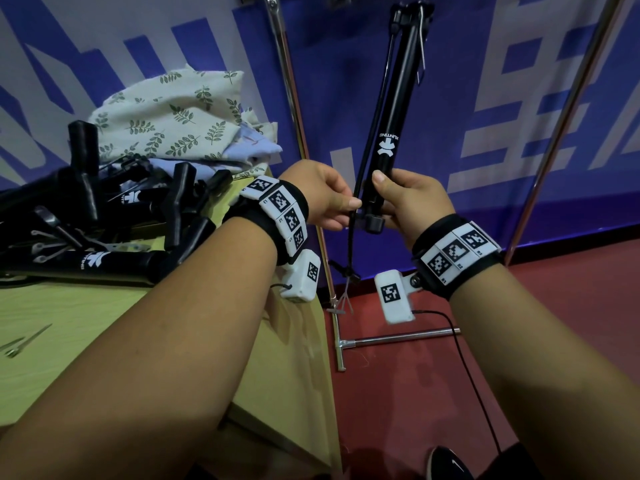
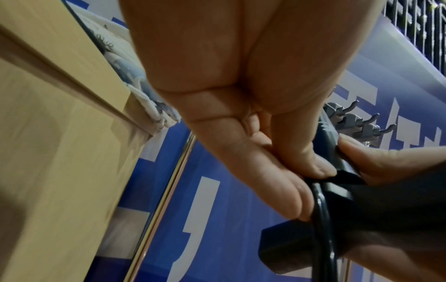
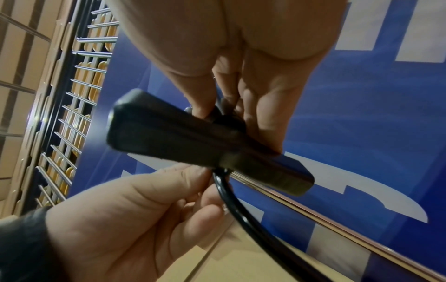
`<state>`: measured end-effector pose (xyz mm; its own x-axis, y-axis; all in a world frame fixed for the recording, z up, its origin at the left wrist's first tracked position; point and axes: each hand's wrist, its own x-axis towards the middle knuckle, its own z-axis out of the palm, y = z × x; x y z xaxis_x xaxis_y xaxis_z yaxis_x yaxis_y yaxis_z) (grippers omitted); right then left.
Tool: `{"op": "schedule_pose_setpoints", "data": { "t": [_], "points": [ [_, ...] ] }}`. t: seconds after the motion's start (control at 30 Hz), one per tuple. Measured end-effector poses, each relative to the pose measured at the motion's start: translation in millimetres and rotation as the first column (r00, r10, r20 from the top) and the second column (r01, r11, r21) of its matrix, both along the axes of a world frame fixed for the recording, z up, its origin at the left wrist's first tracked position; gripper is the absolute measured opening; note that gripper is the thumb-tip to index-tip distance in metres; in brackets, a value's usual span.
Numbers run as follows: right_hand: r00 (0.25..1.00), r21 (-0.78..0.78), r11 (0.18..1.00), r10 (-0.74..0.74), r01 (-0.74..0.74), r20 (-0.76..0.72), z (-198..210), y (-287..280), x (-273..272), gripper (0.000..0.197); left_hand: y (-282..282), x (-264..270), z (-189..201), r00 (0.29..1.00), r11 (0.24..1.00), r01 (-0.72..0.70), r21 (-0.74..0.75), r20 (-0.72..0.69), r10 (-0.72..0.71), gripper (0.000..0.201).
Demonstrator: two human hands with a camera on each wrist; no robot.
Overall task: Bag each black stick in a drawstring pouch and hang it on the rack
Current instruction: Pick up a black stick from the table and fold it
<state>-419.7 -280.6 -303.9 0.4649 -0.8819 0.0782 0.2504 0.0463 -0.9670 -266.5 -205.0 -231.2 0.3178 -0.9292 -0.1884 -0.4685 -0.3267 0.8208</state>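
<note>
My right hand (image 1: 388, 202) grips a black stick (image 1: 398, 109) near its lower end and holds it upright, leaning right, in front of the blue wall. The stick carries a white logo, and a thin metal wire hangs from its top. My left hand (image 1: 348, 211) pinches a black cord (image 1: 352, 237) beside the stick's foot; the cord hangs down to a knot. In the right wrist view the stick's black end piece (image 3: 169, 133) lies across the fingers, with the cord (image 3: 241, 209) coming out under it. Leaf-print drawstring pouches (image 1: 173, 112) lie heaped on the table.
Several more black sticks (image 1: 86, 216) are piled on the wooden table (image 1: 86, 323) at the left. The rack's chrome poles (image 1: 289, 84) and foot bar (image 1: 398, 338) stand on the red floor, and its hooks (image 2: 357, 122) show in the left wrist view. A camera cable (image 1: 471, 375) trails from my right wrist.
</note>
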Motion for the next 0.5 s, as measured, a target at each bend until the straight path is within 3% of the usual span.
{"op": "schedule_pose_setpoints", "data": {
  "t": [0.27, 0.4, 0.5],
  "points": [
    [0.987, 0.160, 0.987, -0.032, 0.006, 0.160, 5, 6, 0, 0.025, -8, -12, 4, 0.997, 0.997, -0.055, -0.051, 0.049, 0.057, 0.014],
    [0.987, 0.185, 0.982, -0.058, 0.029, 0.148, 3, 8, 2, 0.017, -6, -8, -3, 0.997, 0.998, -0.033, -0.061, 0.070, 0.037, 0.009],
    [0.993, 0.185, 0.982, -0.061, 0.041, 0.106, -2, 3, 7, 0.021, -5, -6, -5, 0.997, 0.997, -0.062, -0.047, 0.047, 0.064, 0.012]
  ]
}}
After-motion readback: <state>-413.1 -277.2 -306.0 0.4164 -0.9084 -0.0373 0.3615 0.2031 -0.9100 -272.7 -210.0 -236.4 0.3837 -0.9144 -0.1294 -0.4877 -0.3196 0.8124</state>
